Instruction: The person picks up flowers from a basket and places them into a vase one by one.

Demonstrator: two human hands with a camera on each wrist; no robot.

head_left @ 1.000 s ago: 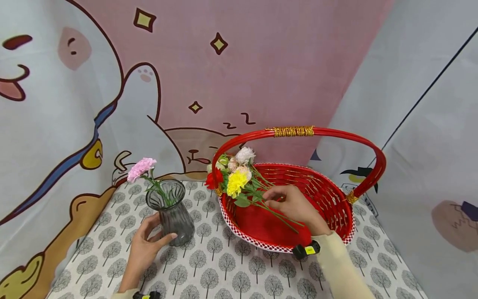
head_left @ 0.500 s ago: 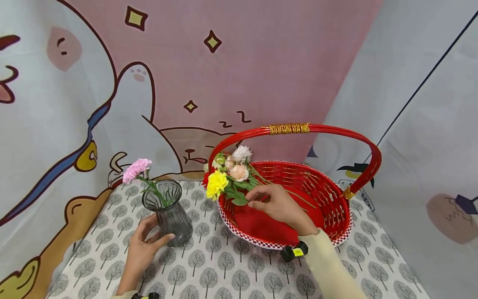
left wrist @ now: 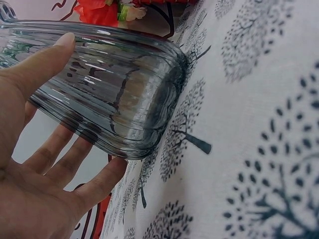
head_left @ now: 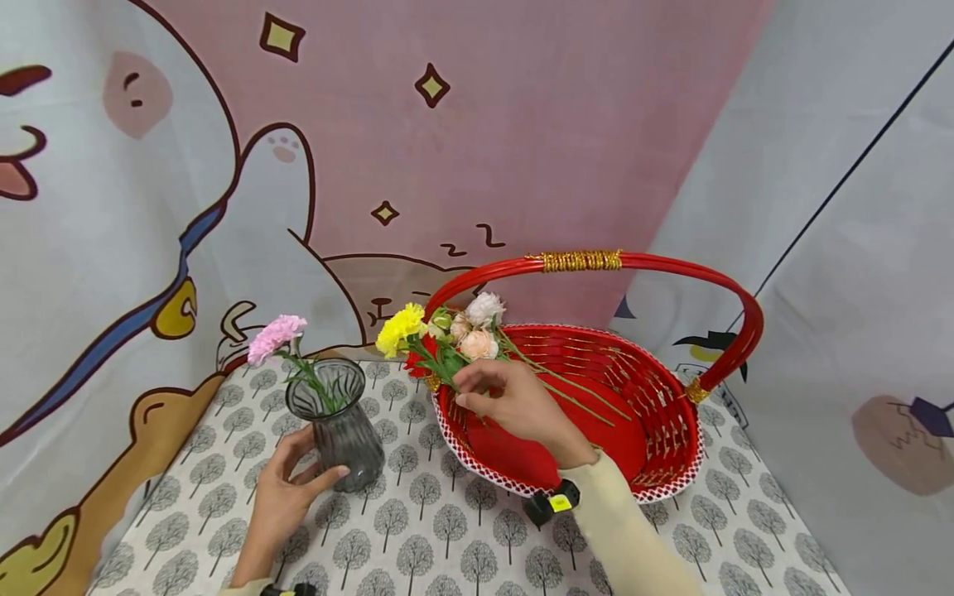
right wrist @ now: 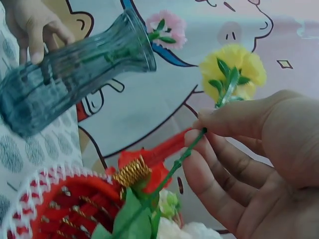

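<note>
My left hand [head_left: 286, 492] holds a grey ribbed glass vase [head_left: 350, 447] low on its side, thumb [left wrist: 55, 52] on one face and fingers behind. The vase stands on the table, with a pink carnation [head_left: 277, 338] leaning out of its mouth to the left. Over the basket's left side, my right hand [head_left: 517, 406] pinches the green stem [right wrist: 172, 172] of a yellow carnation [head_left: 401, 329] between thumb and fingertips. That bloom [right wrist: 232, 74] points left, past the basket's rim, apart from the vase.
A red woven basket [head_left: 656, 414] with a tall arched handle [head_left: 581, 262] stands on the right. White and peach flowers [head_left: 480, 331] and a red flower [head_left: 419, 364] lie over its left rim, their stems inside. A tree-print cloth [head_left: 447, 546] covers the table; a cartoon curtain [head_left: 559, 124] hangs behind.
My right hand has moved left, carrying the yellow carnation off the other flowers and out past the basket's left rim. The left hand and vase have stayed in place.
</note>
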